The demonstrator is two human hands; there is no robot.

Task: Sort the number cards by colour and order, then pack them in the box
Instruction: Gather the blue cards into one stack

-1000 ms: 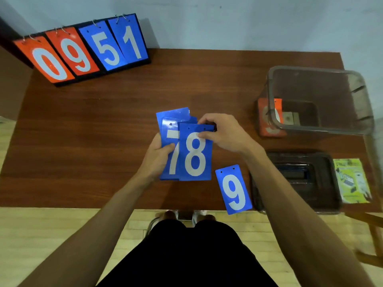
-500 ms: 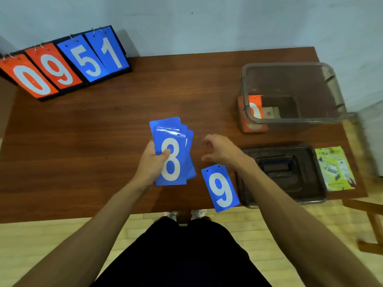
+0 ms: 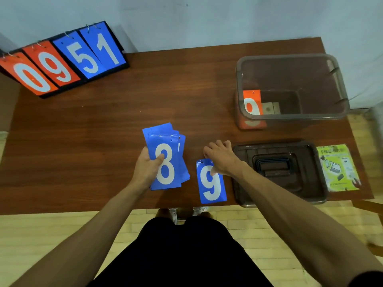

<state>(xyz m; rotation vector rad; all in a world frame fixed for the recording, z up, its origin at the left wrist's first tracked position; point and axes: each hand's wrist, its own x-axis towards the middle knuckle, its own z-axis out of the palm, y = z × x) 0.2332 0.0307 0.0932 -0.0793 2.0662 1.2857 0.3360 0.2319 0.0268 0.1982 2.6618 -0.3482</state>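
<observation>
My left hand (image 3: 147,169) holds a fanned stack of blue number cards (image 3: 167,158) with the 8 on top, just above the table. A single blue 9 card (image 3: 211,184) lies flat near the table's front edge. My right hand (image 3: 220,157) rests on the 9 card's upper right corner, fingers curled over it; whether it grips the card I cannot tell. Orange number cards (image 3: 251,102) with a 9 on top stand inside the clear plastic box (image 3: 335,112) at the back right.
A flip scoreboard (image 3: 62,61) showing orange 0, 9 and blue 5, 1 stands at the back left. The box's dark lid (image 3: 308,183) lies upside down beside my right hand, with a green leaflet (image 3: 338,168) to its right. The brown table (image 3: 83,141) ends just below the 9 card.
My right hand let go of the 8 card, which now sits squared on the stack in my left hand, and moved right and down onto the 9 card.
</observation>
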